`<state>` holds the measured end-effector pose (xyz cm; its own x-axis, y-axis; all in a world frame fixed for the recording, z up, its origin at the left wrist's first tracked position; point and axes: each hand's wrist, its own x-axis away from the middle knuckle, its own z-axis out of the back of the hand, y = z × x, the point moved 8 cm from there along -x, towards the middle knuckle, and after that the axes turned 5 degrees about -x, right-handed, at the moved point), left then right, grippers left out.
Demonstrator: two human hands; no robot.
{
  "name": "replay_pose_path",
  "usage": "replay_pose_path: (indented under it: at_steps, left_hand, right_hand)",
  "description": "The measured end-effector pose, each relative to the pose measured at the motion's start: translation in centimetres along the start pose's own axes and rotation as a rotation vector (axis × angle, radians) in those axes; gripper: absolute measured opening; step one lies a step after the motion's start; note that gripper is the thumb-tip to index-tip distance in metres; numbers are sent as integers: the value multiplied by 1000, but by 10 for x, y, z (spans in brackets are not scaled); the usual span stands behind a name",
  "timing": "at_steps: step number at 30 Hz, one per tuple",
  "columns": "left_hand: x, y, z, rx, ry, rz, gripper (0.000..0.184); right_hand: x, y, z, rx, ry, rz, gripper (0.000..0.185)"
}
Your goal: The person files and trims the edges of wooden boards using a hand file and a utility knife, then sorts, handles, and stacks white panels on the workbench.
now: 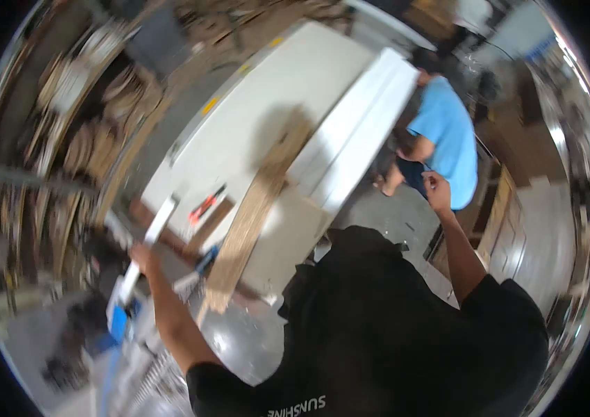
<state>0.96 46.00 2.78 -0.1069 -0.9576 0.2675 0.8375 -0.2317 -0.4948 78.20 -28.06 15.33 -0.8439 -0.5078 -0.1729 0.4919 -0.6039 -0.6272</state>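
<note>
My left hand is wrapped round a long narrow white strip beside the near left corner of the big white table. The strip slants upward, one end over the table corner. Off to the right, my right hand is raised with its fingers curled together in front of a co-worker; whether something small is in it is too blurred to make out. On the table lie a red-and-black hand tool, a long brown ribbed board and a long white panel or box.
A co-worker in a light blue shirt crouches or sits beside the table's right side. Shelves with stacked brown pieces line the left. Brown cardboard or wooden frames stand at the right. Clear plastic wrap lies at the lower left.
</note>
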Motion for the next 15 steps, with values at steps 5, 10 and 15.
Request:
replay_pose_path:
  at_steps: [5,10,15]
  left_hand:
    - [-43,-9,-36,105,-45,-82,63]
    - [-29,9,85,226,154,-176,64]
    - [39,5,283,312,819,-288,51]
  right_hand:
    - [74,-5,57,129,89,-252,19]
    - [113,30,48,94,186,-317,22]
    - [52,-5,-11,-28,185,-149,22]
